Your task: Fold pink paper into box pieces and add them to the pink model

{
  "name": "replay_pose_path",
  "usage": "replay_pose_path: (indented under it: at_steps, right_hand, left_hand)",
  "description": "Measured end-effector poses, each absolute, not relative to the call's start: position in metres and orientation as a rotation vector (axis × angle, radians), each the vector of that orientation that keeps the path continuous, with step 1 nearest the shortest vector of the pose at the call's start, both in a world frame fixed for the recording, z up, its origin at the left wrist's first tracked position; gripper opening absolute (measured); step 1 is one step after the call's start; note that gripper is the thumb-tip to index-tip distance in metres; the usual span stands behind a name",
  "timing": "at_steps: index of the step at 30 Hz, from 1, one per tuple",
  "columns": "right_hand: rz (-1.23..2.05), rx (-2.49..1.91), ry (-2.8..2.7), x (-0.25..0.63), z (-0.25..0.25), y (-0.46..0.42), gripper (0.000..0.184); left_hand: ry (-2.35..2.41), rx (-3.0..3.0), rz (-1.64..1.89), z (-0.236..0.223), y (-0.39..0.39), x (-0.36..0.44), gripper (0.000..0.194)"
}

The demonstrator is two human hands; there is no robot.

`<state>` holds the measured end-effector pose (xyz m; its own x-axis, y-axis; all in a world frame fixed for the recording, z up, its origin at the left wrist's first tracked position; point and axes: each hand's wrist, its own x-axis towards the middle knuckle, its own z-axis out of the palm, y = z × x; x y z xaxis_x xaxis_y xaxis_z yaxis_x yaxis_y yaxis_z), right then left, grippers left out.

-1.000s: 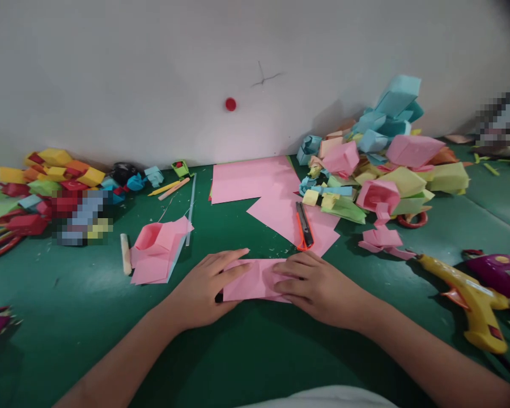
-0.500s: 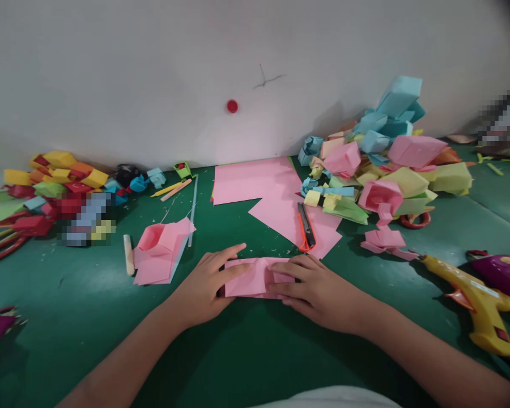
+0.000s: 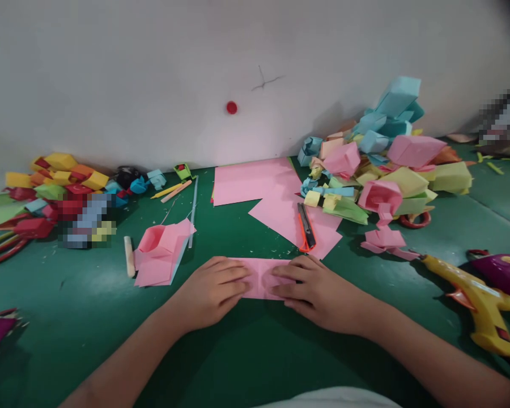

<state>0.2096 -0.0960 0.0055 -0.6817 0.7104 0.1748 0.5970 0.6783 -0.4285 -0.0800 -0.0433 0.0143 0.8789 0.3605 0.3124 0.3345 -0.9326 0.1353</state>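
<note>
Paper: The folded pink paper [image 3: 261, 279] lies on the green table [image 3: 246, 354], in front of me, between and partly under my hands.
Left hand: I have my left hand [image 3: 212, 292] palm down over the paper's left end, fingertips on its upper face. The fingers are loosely bent and close together, pressing on it and not closed around it; I cannot see the thumb.
Right hand: I have my right hand [image 3: 323, 292] on the paper's right end, fingers slightly apart, tips resting on top near the middle crease. It is likewise unclosed, with one digit along the near edge.
Crease: A line runs across the paper between the two sets of fingertips, which stand apart.
Knife: The orange-and-black knife [image 3: 306, 226] lies beyond my right hand, on loose pink sheets [image 3: 276, 218].
Left side: A pink box [image 3: 157, 239] sits on small pink sheets; a white stick [image 3: 128, 256] lies just beside them.
Right side: The yellow glue gun [image 3: 471, 292] lies on its side, near a purple tool [image 3: 499, 271].
Piles: Coloured paper pieces are heaped at far left [image 3: 59, 177] and far right [image 3: 374, 164].
Wall: I note a red disc [image 3: 232, 107] on the pale wall [image 3: 110, 68].
</note>
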Motion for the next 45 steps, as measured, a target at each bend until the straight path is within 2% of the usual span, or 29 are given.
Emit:
replay_pose_path:
  at_steps: [7, 22, 45]
  right_hand:
    - [0.565, -1.018, -2.535, 0.2134, 0.0077, -0.0948, 0.041]
    - [0.642, -1.021, -2.463, 0.2175, 0.0030, -0.0901, 0.030]
    - [0.717, -1.032, -2.439, 0.2193, 0.0059, -0.0902, 0.030]
  left_hand:
    - [0.513, 2.841, 0.504, 0.0168, -0.0382, -0.0818, 0.019]
    - [0.513, 2.827, 0.472, 0.0161, -0.0386, -0.0835, 0.022]
    - [0.704, 2.805, 0.487, 0.0160, -0.0396, -0.0850, 0.021]
